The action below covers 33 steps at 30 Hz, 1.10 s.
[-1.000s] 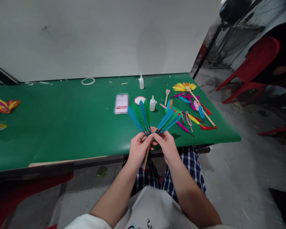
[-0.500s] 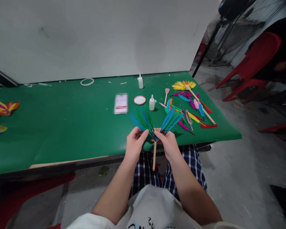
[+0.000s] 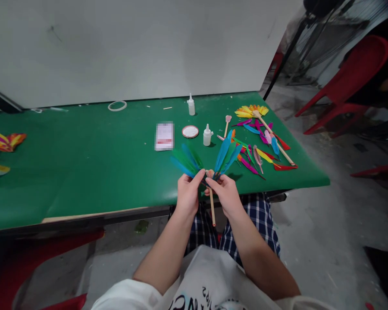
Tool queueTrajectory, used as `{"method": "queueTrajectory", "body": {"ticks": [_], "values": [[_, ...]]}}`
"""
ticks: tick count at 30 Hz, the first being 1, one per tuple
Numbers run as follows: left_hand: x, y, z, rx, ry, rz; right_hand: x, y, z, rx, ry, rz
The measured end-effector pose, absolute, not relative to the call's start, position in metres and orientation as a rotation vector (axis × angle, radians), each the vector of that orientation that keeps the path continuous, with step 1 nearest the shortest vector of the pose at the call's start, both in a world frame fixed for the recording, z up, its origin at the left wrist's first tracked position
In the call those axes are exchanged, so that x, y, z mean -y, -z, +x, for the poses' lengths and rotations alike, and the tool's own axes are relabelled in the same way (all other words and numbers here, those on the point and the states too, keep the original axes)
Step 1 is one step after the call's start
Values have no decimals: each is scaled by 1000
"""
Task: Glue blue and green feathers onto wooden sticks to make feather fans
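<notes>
My left hand (image 3: pixel 189 187) and my right hand (image 3: pixel 224 189) pinch the base of a feather fan (image 3: pixel 226 153) from both sides, above the table's front edge. Its blue and green feathers spread in two bunches, one leaning left and one leaning right. Between my fingertips a small pinkish piece shows where the feathers meet. A thin wooden stick (image 3: pixel 212 209) points down from there over my lap. The exact hold of the fingers behind the feathers is hidden.
On the green table (image 3: pixel 93 172) are two white bottles (image 3: pixel 207 137), a round white dish (image 3: pixel 190 131), a blurred card (image 3: pixel 164 136) and loose feathers (image 3: pixel 250 165). A yellow feather fan (image 3: pixel 250 111) lies back right. Orange-purple feathers (image 3: pixel 6 141) lie far left. A red chair (image 3: pixel 352 82) stands right.
The two feather bunches have parted wider, the left one leaning further left. My left hand has moved right, closer to my right hand, and the stick's lower end has swung right.
</notes>
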State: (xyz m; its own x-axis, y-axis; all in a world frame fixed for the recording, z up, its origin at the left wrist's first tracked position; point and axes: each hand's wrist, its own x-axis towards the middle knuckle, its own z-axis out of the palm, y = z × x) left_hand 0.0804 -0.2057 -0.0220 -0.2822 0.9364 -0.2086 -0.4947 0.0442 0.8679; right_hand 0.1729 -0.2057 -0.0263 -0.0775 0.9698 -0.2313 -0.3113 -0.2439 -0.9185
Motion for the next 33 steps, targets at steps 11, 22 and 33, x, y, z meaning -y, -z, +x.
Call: {"method": "queueTrajectory", "body": {"ticks": [11,22,33], "values": [[208,18,84,-1117,-1534,551,208,27,171,864,-1512,-1131],[209,18,84,-1097,-1538,526,210,28,168,824,-1496,-1127],[212,15,83,-987,-1469,538,211,29,167,802,-1462,-1113]]}}
